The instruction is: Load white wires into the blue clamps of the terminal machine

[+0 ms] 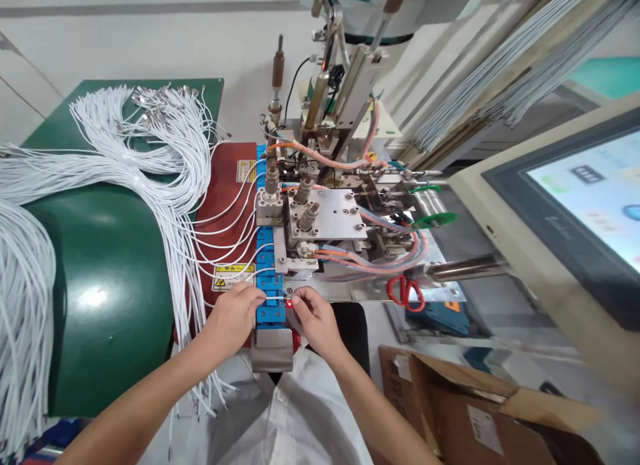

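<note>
At the near end of a row of blue clamp blocks [271, 313], a white cable [274, 298] lies across one block between my two hands. My left hand [239, 315] pinches the cable on the left side of the blocks. Thumb and fingers of my right hand [314, 318] close at the cable's other end, beside a small red light [289, 304]; the tip itself is hidden. Farther up the row, several more white cables run into the blocks. They come from a large bundle of white cables [165, 218] on the left.
A metal machine [325, 215] with orange and grey hoses stands beyond my hands. Red-handled scissors [406, 293] lie at its right edge, near a wire spool [431, 208]. A screen [590, 185] stands at right, above a cardboard box [450, 405]. The green table [110, 298] is at left.
</note>
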Motion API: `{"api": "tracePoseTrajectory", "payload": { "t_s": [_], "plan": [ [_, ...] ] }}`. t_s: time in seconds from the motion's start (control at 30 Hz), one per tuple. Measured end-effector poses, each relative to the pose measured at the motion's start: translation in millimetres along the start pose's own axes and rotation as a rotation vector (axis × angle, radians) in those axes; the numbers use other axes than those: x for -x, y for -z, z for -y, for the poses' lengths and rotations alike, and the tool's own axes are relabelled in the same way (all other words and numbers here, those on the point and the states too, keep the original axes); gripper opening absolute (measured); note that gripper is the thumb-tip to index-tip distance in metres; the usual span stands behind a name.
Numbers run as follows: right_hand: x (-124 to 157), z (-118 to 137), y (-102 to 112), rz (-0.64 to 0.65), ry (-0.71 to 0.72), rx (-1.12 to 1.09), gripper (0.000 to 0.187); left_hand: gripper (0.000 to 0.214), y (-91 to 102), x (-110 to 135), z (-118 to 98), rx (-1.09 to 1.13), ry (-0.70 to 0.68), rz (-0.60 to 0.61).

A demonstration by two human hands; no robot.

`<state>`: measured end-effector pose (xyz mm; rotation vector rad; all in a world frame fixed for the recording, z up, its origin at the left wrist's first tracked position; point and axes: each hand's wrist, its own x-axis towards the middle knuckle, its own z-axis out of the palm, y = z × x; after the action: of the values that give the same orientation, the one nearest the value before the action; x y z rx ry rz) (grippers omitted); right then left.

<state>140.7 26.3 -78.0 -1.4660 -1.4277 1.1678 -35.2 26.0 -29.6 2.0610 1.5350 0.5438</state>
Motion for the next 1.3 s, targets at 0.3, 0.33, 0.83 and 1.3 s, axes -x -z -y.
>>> {"api": "tracePoseTrajectory", "payload": {
  "t_s": [0.3, 0.33, 0.83, 1.3],
  "plan": [
    [-15.1, 15.4, 10.7, 0.074, 0.295, 0.449, 0.028, 0.022, -2.0, 0.2, 2.3, -0.01, -0.089, -0.029],
    [-16.5, 15.4, 9.9, 0.089, 0.315, 0.463, 0.029, 0.022, -1.6, 0.0, 1.9, -0.015, -0.092, -0.026],
    [-7.5, -3.5, -16.5, -0.046, 0.002, 0.049, 0.037, 0.023, 0.4, 0.9, -7.9, -0.156, 0.029, 0.098],
    [-9.7, -2.9, -14.9, -0.101, 0.089, 0.149, 0.036, 0.024, 2.0, 9.7, -8.0, -0.45, -0.265, 0.021]
  ]
}}
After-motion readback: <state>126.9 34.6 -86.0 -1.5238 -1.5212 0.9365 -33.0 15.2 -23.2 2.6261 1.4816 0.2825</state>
